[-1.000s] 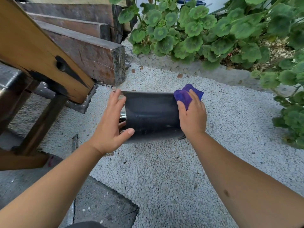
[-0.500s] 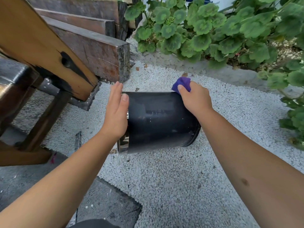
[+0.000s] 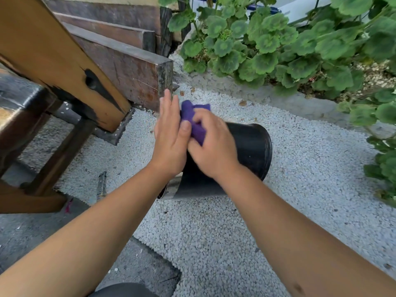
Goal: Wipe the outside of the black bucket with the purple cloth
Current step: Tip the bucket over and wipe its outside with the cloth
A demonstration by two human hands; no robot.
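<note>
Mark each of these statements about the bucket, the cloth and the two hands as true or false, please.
1. The black bucket lies on its side on white gravel. True.
2. The purple cloth is in the left hand. False: the right hand has it in its grip.
3. The left hand is flat and open at the bucket's left end. True.
4. The bucket stands on the wooden bench. False: the wooden bench is to its left, apart from it.
5. Green leafy plants grow beyond the bucket. True.
</note>
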